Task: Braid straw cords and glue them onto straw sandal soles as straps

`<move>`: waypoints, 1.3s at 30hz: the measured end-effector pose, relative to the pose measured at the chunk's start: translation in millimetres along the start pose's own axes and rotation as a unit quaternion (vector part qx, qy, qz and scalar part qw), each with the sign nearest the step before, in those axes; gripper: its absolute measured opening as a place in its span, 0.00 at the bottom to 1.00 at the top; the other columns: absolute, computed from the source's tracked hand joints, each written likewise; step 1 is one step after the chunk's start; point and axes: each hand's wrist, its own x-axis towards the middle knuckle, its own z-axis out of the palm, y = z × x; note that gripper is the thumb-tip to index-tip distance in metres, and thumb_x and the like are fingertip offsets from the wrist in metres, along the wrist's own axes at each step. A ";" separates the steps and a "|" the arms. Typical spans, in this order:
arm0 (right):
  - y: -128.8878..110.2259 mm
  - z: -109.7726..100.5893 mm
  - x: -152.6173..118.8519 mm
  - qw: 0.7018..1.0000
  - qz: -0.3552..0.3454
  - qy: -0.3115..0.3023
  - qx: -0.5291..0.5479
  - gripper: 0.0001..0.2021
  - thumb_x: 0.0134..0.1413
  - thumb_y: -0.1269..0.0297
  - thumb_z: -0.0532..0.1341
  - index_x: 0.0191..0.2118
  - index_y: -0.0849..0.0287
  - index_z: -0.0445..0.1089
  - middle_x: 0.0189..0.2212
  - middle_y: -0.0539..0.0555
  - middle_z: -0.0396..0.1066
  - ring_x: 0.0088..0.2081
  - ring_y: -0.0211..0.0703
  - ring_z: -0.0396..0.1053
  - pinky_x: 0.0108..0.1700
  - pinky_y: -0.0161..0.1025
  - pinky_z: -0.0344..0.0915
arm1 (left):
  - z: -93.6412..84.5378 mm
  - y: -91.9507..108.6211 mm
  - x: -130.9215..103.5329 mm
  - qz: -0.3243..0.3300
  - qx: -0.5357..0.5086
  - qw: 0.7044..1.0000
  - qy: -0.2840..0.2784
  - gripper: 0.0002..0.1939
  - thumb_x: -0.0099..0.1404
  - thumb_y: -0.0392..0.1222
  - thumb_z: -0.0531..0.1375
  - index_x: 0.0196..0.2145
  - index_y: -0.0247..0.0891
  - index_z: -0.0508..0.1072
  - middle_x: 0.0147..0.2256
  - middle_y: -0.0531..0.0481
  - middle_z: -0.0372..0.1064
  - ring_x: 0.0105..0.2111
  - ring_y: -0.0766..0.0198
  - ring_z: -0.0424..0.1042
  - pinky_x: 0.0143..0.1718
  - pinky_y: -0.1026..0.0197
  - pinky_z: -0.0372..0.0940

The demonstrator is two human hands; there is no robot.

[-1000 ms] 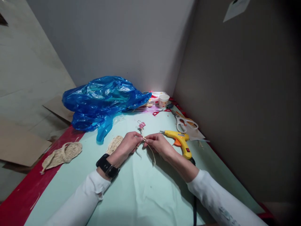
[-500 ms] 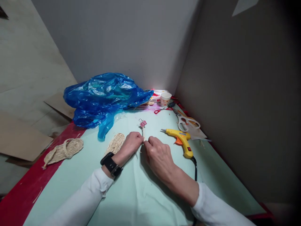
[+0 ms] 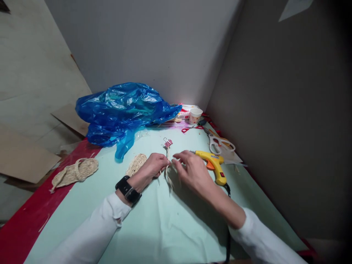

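A pink binder clip (image 3: 168,143) grips the far end of a thin pale straw braid (image 3: 168,152) on the mint cloth. My left hand (image 3: 151,165), a black watch on its wrist, pinches the braid a little below the clip. Loose straw strands (image 3: 168,181) trail from there toward me. Just to the right, my right hand (image 3: 192,171) hovers with thumb and fingers apart, near the strands; I see nothing held in it. An oval woven straw sole (image 3: 135,164) lies partly hidden behind my left hand and wrist.
A yellow glue gun (image 3: 216,163) with a black cord lies right of my right hand, white-handled scissors (image 3: 220,143) behind it. Farther back are red-handled scissors (image 3: 186,130), a paper cup (image 3: 195,116) and a blue plastic bag (image 3: 123,110). A woven straw slipper (image 3: 77,173) rests at left.
My right hand has opened and moved slightly right, away from the braid. More of the loose strands now shows. My left hand stays pinched on the braid; the view has shifted a little.
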 end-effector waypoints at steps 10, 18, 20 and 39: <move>18.4 20.1 39.3 0.971 0.059 -0.091 0.211 0.17 0.62 0.57 0.58 0.26 0.61 0.66 0.20 0.44 0.63 0.22 0.33 0.61 0.28 0.34 0.60 | -4.9 -1.0 -5.0 0.064 0.090 0.994 0.017 0.09 0.61 0.40 0.54 0.24 0.38 0.63 0.17 0.60 0.51 0.17 0.71 0.52 0.19 0.65 0.46; 22.8 33.4 25.1 0.943 0.107 -0.008 0.314 0.14 0.55 0.65 0.57 0.21 0.63 0.71 0.16 0.46 0.64 0.23 0.34 0.58 0.28 0.35 0.51 | -7.2 6.5 -20.0 0.140 0.285 0.943 0.097 0.11 0.62 0.38 0.53 0.25 0.38 0.70 0.22 0.52 0.65 0.26 0.62 0.62 0.30 0.61 0.50; 21.1 35.1 24.3 0.933 0.115 -0.005 0.342 0.13 0.54 0.67 0.57 0.22 0.63 0.73 0.17 0.47 0.66 0.23 0.33 0.58 0.28 0.34 0.52 | -1.4 6.8 -27.0 0.140 0.317 0.932 0.105 0.13 0.64 0.38 0.51 0.26 0.38 0.71 0.24 0.50 0.68 0.27 0.61 0.65 0.30 0.60 0.51; 25.0 23.8 23.8 0.845 0.138 -0.122 0.503 0.13 0.61 0.60 0.58 0.30 0.64 0.68 0.20 0.44 0.62 0.16 0.27 0.49 0.18 0.29 0.47 | 3.9 5.5 -4.1 0.053 0.104 0.993 -0.013 0.12 0.64 0.47 0.47 0.31 0.38 0.64 0.17 0.55 0.60 0.15 0.68 0.58 0.17 0.65 0.54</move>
